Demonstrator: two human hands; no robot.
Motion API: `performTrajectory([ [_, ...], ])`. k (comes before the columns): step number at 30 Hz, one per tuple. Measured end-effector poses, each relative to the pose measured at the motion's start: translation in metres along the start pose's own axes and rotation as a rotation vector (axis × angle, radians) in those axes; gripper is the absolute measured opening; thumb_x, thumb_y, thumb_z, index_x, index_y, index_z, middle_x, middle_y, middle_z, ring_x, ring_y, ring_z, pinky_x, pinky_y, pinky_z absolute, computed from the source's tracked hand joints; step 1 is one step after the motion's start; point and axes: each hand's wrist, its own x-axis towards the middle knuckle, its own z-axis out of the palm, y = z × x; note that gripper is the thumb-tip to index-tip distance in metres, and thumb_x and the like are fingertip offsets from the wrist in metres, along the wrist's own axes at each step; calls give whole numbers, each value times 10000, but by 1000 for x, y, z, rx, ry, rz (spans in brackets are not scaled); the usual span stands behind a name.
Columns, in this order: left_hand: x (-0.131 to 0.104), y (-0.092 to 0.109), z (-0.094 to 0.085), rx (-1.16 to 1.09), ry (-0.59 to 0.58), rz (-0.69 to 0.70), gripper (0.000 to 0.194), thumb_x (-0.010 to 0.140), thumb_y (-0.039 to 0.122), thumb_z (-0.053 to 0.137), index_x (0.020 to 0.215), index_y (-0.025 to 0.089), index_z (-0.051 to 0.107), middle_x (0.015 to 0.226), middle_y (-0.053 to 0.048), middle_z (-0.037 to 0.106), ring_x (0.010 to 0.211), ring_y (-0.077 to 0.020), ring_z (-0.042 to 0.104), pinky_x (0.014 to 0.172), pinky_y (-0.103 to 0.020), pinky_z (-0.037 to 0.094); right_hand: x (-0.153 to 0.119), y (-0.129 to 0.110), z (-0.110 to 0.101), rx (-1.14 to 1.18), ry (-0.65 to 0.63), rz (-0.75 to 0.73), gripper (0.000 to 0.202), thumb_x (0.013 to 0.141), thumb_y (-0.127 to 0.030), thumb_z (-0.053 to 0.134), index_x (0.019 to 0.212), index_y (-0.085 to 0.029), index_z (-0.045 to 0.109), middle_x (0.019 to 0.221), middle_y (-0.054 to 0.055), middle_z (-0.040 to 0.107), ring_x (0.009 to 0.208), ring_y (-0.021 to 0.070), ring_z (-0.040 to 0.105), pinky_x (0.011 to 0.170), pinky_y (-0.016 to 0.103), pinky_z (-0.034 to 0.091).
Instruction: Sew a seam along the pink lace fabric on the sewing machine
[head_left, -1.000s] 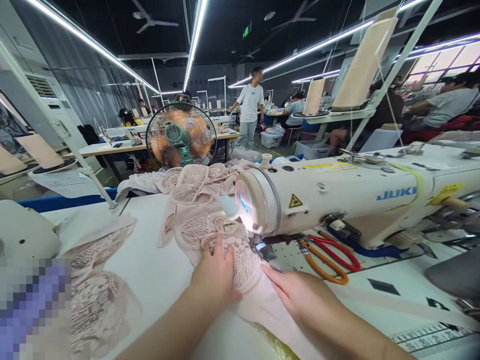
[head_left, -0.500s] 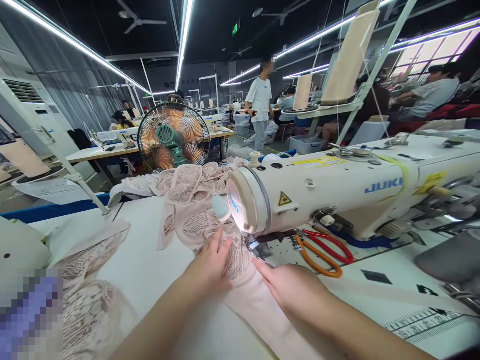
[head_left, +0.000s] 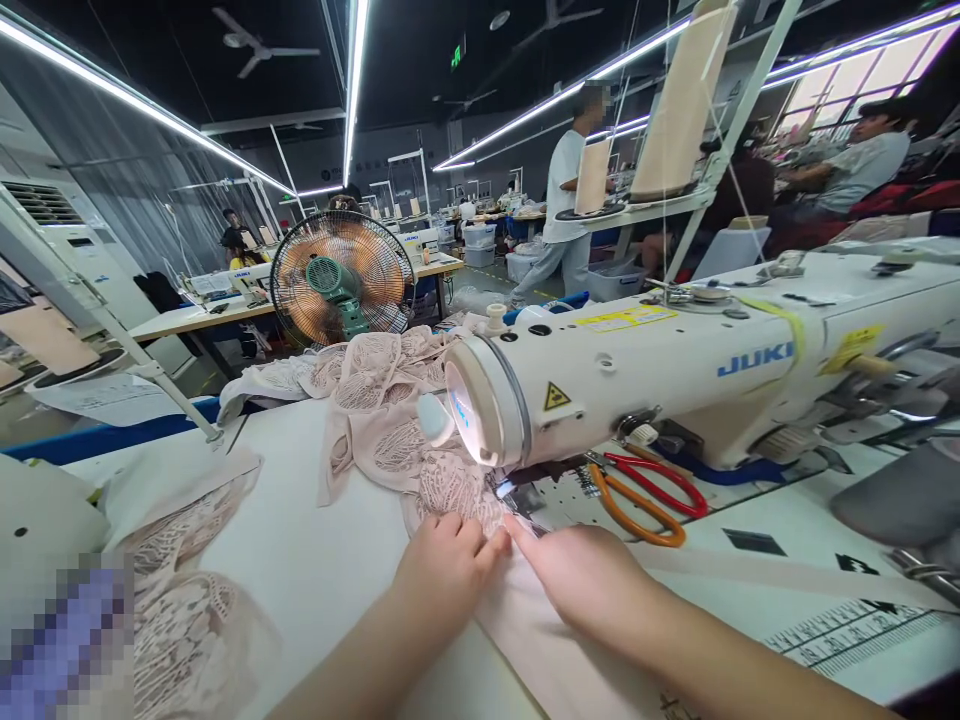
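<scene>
L hand (head_left: 442,570) has pulled back and curled since a sec ago; its fingers now pinch the pink lace fabric (head_left: 450,490) just in front of the sewing machine (head_left: 675,370). R hand (head_left: 585,575) lies flat, fingers together, on same fabric. One pair of red/orange scissors (head_left: 645,495) under machine arm. Machine reads "JUKI".

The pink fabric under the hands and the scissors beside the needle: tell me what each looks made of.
Pink fabric: lace, seemingly a soft matte textile, judging by its openwork pattern and limp folds. Scissors: handles look like glossy plastic or coated metal, one red, one orange; the blades are hidden under the sewing machine.
</scene>
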Motion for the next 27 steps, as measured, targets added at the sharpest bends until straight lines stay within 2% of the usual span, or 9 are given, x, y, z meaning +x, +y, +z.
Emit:
performTrajectory([
  [3,0,-6,7,29,72,8,331,899,96,438,1209,161,533,774,-48,596,724,-207,558,591,-326,444,1,-1,1,-58,-24,0,747,658,-195,735,1367,-194,500,570,60,653,595,292,656,515,305,415],
  [7,1,-10,18,53,228,25,335,855,82,506,1173,182,540,738,-19,574,663,-183,534,558,-294,410,-1,-4,-4,-103,-56,3,789,668,-131,699,1412,-190,443,588,56,661,592,284,655,495,287,404],
  [11,0,-12,22,74,288,21,360,836,68,500,1175,185,530,725,-16,561,636,-180,520,548,-288,392,-4,-5,-8,-135,-86,8,808,666,-57,663,1424,-206,429,642,71,692,622,288,668,496,276,400],
  [17,1,-12,22,94,265,-20,407,847,71,484,1231,205,507,751,-24,556,676,-180,530,598,-290,422,-6,-1,-6,-150,-101,8,755,698,-57,651,1402,-252,462,672,73,702,647,281,674,524,279,413],
  [27,4,-14,21,110,156,-88,453,858,49,464,1280,209,499,777,-43,558,710,-195,533,619,-295,421,-4,1,-11,-170,-144,9,843,618,-17,640,1399,-282,462,678,67,701,632,279,664,482,259,344],
])
